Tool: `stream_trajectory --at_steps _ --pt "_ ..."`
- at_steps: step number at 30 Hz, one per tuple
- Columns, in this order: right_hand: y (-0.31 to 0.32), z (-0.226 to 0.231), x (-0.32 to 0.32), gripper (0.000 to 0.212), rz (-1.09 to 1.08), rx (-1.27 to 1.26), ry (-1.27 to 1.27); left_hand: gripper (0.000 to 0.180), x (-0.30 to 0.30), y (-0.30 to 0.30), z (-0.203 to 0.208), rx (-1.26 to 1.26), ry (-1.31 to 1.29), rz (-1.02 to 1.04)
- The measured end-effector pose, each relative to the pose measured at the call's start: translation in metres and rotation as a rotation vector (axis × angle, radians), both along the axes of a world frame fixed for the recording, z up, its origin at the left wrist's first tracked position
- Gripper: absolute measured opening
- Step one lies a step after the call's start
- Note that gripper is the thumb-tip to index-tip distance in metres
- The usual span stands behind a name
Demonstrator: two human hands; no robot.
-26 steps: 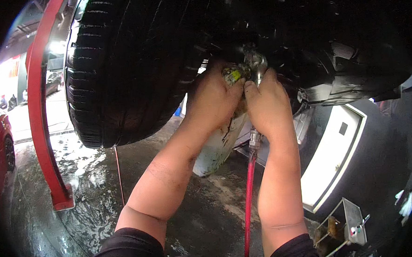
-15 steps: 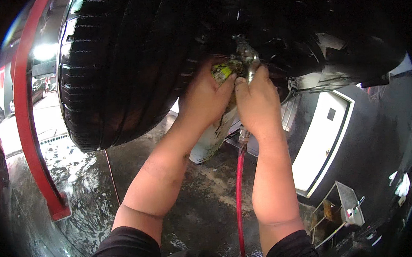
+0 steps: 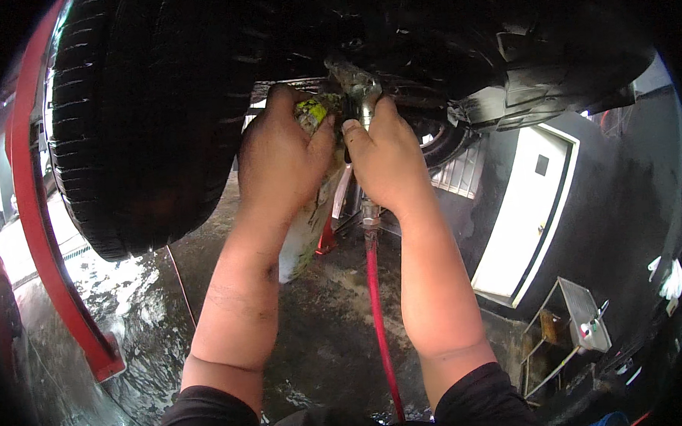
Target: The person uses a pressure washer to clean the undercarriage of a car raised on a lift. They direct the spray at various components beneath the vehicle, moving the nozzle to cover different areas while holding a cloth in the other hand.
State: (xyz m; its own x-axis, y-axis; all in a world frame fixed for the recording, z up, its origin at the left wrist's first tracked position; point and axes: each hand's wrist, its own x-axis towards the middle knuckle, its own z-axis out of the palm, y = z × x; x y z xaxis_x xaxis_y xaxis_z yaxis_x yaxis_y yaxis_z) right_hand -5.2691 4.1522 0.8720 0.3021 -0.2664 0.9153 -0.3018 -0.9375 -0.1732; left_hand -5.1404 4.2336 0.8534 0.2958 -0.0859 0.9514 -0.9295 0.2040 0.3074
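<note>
Tire (image 3: 136,139) tread, broad and black, looms just left of the left hand (image 3: 280,158), under a dark vehicle underbody (image 3: 440,46) that spreads above both hands. Fingers and thumb of that left hand are wrapped around the upper end of a white, dark-stained container (image 3: 304,242), whose lower part slants down behind the left wrist; a yellow-green patch (image 3: 314,114) shows between thumb and forefinger. Close beside it, the right hand (image 3: 388,153) grips a shiny metal hose-fed gun (image 3: 366,104), its thumb pressed along the near side and its fingers mostly hidden. The gun's head rises above the right thumb, near the container's top; whether the two are joined cannot be told. Directly below the right palm hangs a metal hose coupling (image 3: 370,214), and from it a red hose (image 3: 377,311) runs down between the forearms.

Well to the left of the left hand, past the tire, stands a red post (image 3: 46,244). Beyond the right hand, lower and to its right, are a white door (image 3: 522,211) and a metal-framed stand (image 3: 581,312), with a white cloth-like item (image 3: 672,279) farther right.
</note>
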Motion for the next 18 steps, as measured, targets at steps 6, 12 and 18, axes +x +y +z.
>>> stream_trajectory --at_steps 6,12,18 --pt "-0.022 -0.001 -0.034 0.04 0.118 0.085 -0.068 0.041 -0.03 -0.009 0.008 0.002 -0.059 0.134" --pt "-0.045 -0.015 -0.057 0.037 0.266 0.07 -0.212 0.04 -0.051 -0.024 0.003 -0.059 -0.085 0.168" --pt "-0.064 -0.023 -0.059 0.037 0.414 0.137 -0.262 0.042 -0.078 -0.039 0.005 0.079 -0.084 0.356"
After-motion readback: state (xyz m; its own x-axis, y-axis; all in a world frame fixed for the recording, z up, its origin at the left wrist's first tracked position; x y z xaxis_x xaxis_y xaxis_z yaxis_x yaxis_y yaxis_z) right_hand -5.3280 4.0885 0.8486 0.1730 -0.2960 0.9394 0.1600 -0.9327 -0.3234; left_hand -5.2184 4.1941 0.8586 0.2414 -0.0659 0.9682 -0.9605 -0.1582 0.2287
